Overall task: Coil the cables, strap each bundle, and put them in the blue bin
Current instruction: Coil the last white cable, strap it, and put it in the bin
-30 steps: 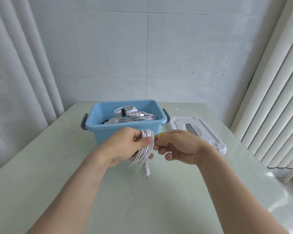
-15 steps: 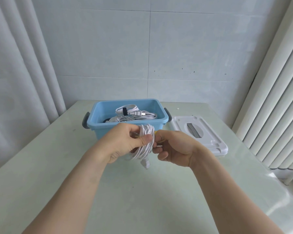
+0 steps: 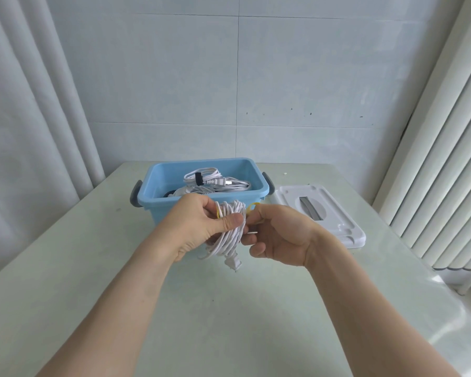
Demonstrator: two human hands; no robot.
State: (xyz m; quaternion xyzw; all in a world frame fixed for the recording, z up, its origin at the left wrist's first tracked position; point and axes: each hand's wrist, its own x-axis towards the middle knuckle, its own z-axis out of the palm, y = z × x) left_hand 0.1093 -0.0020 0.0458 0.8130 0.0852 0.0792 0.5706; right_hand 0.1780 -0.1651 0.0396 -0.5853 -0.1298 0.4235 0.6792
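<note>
Center frame, our left hand (image 3: 199,227) grips white cable coil (image 3: 230,229), right hand (image 3: 280,235) pinches yellow strap (image 3: 253,205), blue bin (image 3: 158,198) behind.

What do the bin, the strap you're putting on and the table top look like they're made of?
Blue bin: moulded plastic, judging by its smooth rim and slight sheen. Yellow strap: too little shows; thin and looped, perhaps rubber or fabric. Table: hard and glossy, pale green, mirrors window light; probably glass or polished stone.

One blue bin (image 3: 174,210), one white lid (image 3: 335,221), one held cable coil (image 3: 230,235), perhaps two bundles (image 3: 215,182) inside.
</note>
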